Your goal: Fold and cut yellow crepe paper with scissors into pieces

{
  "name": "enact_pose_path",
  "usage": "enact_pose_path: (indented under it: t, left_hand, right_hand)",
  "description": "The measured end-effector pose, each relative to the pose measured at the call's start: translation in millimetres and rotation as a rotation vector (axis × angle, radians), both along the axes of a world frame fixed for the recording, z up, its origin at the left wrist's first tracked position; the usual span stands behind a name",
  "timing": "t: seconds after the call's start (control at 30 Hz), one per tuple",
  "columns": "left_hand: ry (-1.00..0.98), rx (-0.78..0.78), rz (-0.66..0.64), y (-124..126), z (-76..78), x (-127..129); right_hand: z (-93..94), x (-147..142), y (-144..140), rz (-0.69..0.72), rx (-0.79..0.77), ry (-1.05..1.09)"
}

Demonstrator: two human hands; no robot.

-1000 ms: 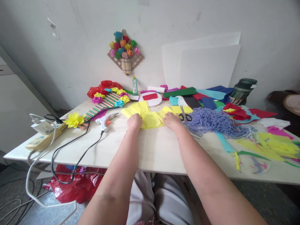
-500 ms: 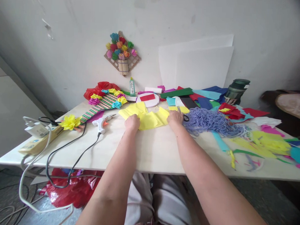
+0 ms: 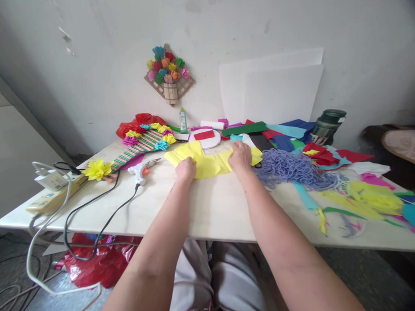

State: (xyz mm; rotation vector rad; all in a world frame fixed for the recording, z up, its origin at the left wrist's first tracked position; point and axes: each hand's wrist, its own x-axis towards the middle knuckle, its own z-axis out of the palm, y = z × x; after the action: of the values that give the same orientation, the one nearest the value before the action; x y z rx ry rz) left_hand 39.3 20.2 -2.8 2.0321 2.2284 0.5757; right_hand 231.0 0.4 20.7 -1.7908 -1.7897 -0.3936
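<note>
A sheet of crumpled yellow paper (image 3: 207,163) lies at the far middle of the white table (image 3: 212,210). My left hand (image 3: 185,168) is curled into a fist on the sheet's near left edge, pinching it. My right hand (image 3: 241,157) rests curled over the sheet's right end, where the scissors (image 3: 258,165) lie mostly hidden under it. Whether it grips the scissors or the paper I cannot tell. A pile of purple yarn (image 3: 292,167) lies just right of that hand.
A white glue gun (image 3: 143,167) with a black cord lies left of the paper, beyond it a striped fan with paper flowers (image 3: 146,141). A power strip (image 3: 50,197) sits at the left edge. Coloured paper scraps (image 3: 370,197) and a green flask (image 3: 327,126) fill the right.
My right hand slid right to the scissors, then drew up and back a little over the sheet's right end. My left hand stayed on the yellow paper.
</note>
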Motion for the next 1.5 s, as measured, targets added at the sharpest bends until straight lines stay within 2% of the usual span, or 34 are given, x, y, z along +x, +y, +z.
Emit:
enact_pose_path:
  t: [0.13,0.27,0.43,0.53,0.8,1.07,1.5]
  left_hand:
    - [-0.013,-0.012,0.002,1,-0.1,-1]
    - [-0.013,-0.013,-0.001,0,-1.0,-1]
    - [0.011,-0.013,0.003,0,-1.5,-1]
    - [0.018,-0.020,0.011,-1,-0.5,-1]
    - [-0.030,-0.044,0.043,-4,3.9,-3]
    - [-0.161,-0.045,0.091,-4,7.0,-7]
    - [-0.300,-0.030,0.032,3,1.2,-18]
  right_hand:
    - [-12.4,-31,6,0.369,-0.072,-0.038]
    - [-30.4,-49,9,0.502,-0.256,-0.121]
    - [-39.7,-50,7,0.440,-0.572,-0.156]
    - [-38.8,-49,6,0.389,-0.647,-0.131]
    - [-35.9,-51,4,0.362,-0.684,-0.143]
    - [-34.3,-51,3,0.364,-0.690,-0.155]
    - [-38.7,-50,7,0.368,-0.686,-0.148]
